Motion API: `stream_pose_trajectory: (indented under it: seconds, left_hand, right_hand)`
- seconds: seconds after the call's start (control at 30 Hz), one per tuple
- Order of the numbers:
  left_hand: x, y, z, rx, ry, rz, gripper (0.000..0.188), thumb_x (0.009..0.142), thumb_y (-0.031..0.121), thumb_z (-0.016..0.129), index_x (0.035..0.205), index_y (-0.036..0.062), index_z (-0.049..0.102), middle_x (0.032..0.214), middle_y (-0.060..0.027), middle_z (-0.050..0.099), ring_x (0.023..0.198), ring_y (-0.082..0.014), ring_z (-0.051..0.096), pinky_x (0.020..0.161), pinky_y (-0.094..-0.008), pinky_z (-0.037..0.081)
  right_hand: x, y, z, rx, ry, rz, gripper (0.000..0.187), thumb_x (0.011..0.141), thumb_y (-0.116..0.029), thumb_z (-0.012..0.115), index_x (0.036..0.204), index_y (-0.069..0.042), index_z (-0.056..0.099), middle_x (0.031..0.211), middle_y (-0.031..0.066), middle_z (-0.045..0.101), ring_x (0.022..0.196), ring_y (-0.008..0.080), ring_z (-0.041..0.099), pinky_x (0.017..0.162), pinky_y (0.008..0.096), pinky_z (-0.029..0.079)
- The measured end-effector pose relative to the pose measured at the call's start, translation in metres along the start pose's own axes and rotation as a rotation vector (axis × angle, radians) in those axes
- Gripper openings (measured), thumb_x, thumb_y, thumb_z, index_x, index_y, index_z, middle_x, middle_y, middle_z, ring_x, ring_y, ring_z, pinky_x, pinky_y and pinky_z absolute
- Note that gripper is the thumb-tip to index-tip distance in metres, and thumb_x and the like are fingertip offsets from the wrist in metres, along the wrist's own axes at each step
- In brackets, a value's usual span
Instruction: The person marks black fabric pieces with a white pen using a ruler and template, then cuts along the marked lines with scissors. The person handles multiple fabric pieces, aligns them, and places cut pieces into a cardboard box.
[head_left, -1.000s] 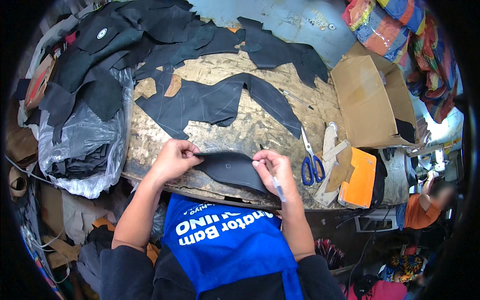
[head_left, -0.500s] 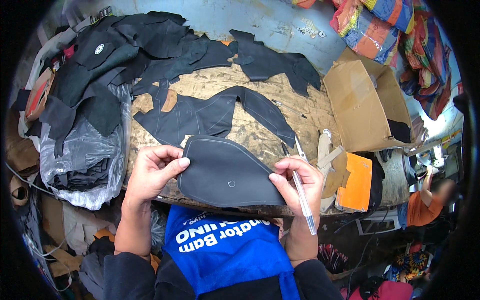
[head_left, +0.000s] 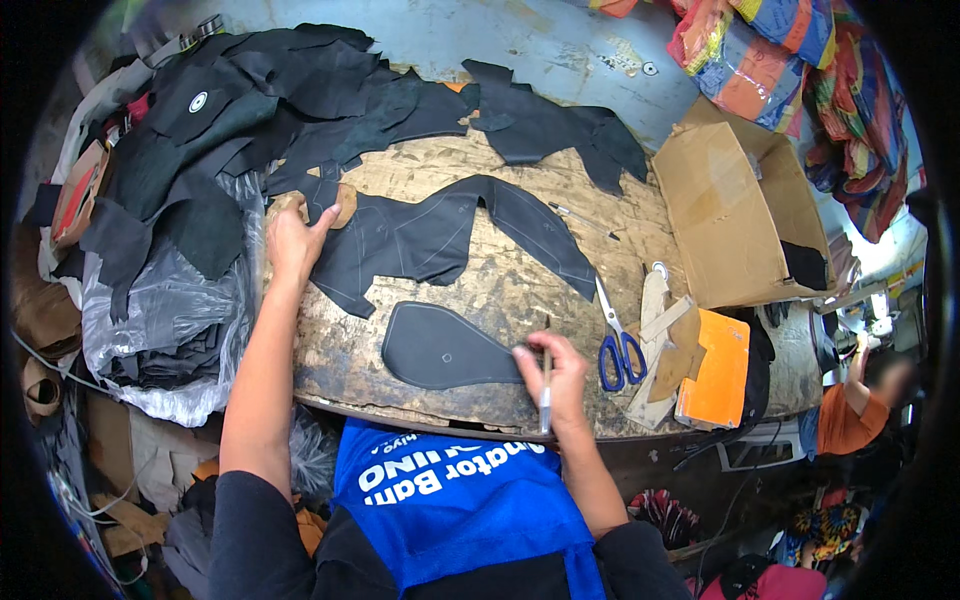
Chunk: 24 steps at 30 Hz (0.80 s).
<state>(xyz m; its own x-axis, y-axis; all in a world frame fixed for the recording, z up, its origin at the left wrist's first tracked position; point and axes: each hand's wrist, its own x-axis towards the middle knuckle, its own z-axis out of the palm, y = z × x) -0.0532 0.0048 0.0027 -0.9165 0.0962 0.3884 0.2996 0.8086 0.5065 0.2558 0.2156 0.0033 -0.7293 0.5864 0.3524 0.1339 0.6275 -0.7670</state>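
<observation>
My left hand (head_left: 292, 240) reaches over the left end of a chalk-marked black leather piece (head_left: 425, 235), thumb spread from its fingers. Beside the thumb tip lies a small tan piece (head_left: 346, 205); whether I touch it is unclear. On the table lies a teardrop-shaped black leather panel (head_left: 445, 345), with a pale outline and a small mark in its middle. At its narrow right end, my right hand (head_left: 562, 382) holds a clear-barrelled pen (head_left: 545, 395) between its fingers, fingertips at the panel's tip. Blue-handled scissors (head_left: 620, 355) lie to the right of that hand.
Tan and grey templates (head_left: 665, 350) and an orange pad (head_left: 712, 365) lie right of the scissors. A cardboard box (head_left: 730, 230) stands behind. Black leather (head_left: 230, 100) heaps at the far left, above a clear plastic bag (head_left: 180, 350). Another pen (head_left: 585, 220) lies farther back.
The panel, held up by both hands before, now lies on the table. My left hand has let go and moved up and away to the marked leather. The scissors now show fully.
</observation>
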Motion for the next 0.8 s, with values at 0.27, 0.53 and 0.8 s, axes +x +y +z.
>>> stream_pose_trajectory:
  seconds: [0.27,0.53,0.8]
  left_hand:
    - [0.038,-0.002,0.013,0.097,-0.317,-0.126,0.037,0.059,0.037,0.083,0.071,0.0073,0.064,0.08,-0.0132,0.068,0.075,-0.0269,0.066,0.071,-0.0382,0.05]
    - [-0.086,0.068,-0.022,-0.999,-0.558,-0.493,0.058,0.076,0.015,0.076,0.113,-0.0066,0.037,0.064,-0.0096,0.059,0.05,-0.0136,0.057,0.042,-0.024,0.044]
    - [-0.153,0.064,-0.057,-0.26,-0.473,0.506,0.029,0.079,0.019,0.07,0.101,0.0012,0.061,0.097,-0.0115,0.064,0.09,-0.0211,0.061,0.083,-0.0513,0.043]
  right_hand:
    - [-0.007,0.013,0.005,-0.075,-0.036,-0.224,0.027,0.062,-0.013,0.082,0.083,-0.006,0.067,0.079,0.0091,0.065,0.081,0.028,0.058,0.073,0.0367,0.048]
    - [-0.007,0.013,0.006,-0.039,-0.04,-0.196,0.027,0.061,-0.01,0.081,0.083,-0.005,0.067,0.08,0.0095,0.065,0.08,0.0279,0.058,0.072,0.0359,0.048]
    - [-0.007,0.014,0.006,-0.073,-0.027,-0.221,0.019,0.067,-0.004,0.074,0.083,-0.003,0.066,0.08,0.0108,0.066,0.08,0.0288,0.059,0.072,0.0352,0.049]
